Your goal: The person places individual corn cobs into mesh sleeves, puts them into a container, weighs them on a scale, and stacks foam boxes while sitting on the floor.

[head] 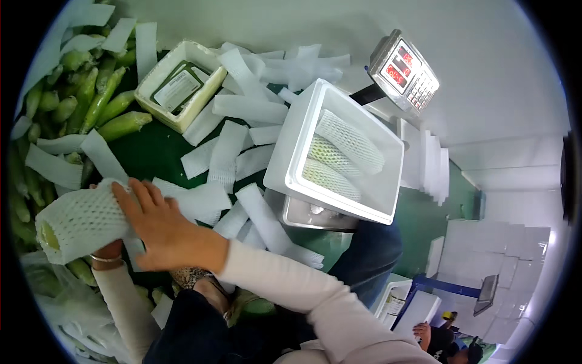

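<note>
An ear of corn in a white foam net sleeve [86, 214] lies across my hands at the left, with a green-yellow tip showing at its far left end. Mostly hidden beneath it, my left hand [110, 249] supports the ear; a bracelet circles that wrist. Over the sleeve's right end rests my right hand [168, 227], fingers spread and touching the net. Whether those fingers grip is unclear. Green ears of corn [102, 98] are heaped beyond. Loose foam net sleeves [227, 150] lie scattered on the green surface [141, 150] to the right of the hands.
A white foam box [291, 136] with several sleeved ears [350, 141] sits tilted in view on a scale's metal platform [318, 220]. The scale's lit display [402, 73] stands behind. A smaller foam box [182, 118] holds printed labels. Another person's hand [423, 332] shows lower right, near stacked white boxes [495, 264].
</note>
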Demonstrator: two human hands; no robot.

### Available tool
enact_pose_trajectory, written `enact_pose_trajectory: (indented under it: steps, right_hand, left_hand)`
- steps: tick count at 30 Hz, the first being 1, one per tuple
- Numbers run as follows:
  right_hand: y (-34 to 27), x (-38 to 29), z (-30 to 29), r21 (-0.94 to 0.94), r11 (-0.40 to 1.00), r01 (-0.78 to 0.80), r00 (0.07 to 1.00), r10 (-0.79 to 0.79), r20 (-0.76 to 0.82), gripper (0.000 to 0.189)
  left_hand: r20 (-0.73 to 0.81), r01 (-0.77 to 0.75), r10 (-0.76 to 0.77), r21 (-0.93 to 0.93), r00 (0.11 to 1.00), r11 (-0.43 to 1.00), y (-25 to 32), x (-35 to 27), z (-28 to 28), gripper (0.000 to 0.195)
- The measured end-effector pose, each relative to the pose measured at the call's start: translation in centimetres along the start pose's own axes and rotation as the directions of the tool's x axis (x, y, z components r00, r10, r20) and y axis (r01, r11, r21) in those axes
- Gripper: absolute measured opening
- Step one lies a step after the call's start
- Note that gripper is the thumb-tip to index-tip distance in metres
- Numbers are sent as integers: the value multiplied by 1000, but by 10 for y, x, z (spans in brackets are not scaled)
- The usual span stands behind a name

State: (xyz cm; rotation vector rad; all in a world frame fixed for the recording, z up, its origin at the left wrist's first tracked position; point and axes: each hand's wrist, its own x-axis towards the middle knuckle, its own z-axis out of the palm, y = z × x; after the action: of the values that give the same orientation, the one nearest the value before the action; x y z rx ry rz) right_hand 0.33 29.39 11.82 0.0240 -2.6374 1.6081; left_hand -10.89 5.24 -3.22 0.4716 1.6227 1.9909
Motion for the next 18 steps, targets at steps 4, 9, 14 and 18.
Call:
enact_pose_trajectory:
  steps: [4, 9, 14, 18]
  right_hand:
    - [-11, -40, -50, 244, 955, 170, 931, -74, -358, 76]
    - [53, -75, -67, 422, 901, 103, 758, 204, -619, 46]
    - [58, -156, -227, 510, 851, -128, 633, 466, -618, 42]
    - [84, -192, -297, -675, 567, -472, 866, 152, -477, 75]
  left_hand:
    - [204, 109, 35, -649, 978, 753, 80, -4, 180, 56]
    - [575, 492, -428, 50, 697, 869, 55, -30, 229, 80]
    - [593, 178, -630, 642, 501, 746, 20, -68, 202, 49]
    - [135, 387, -620, 673, 773, 630, 10, -61, 186, 36]
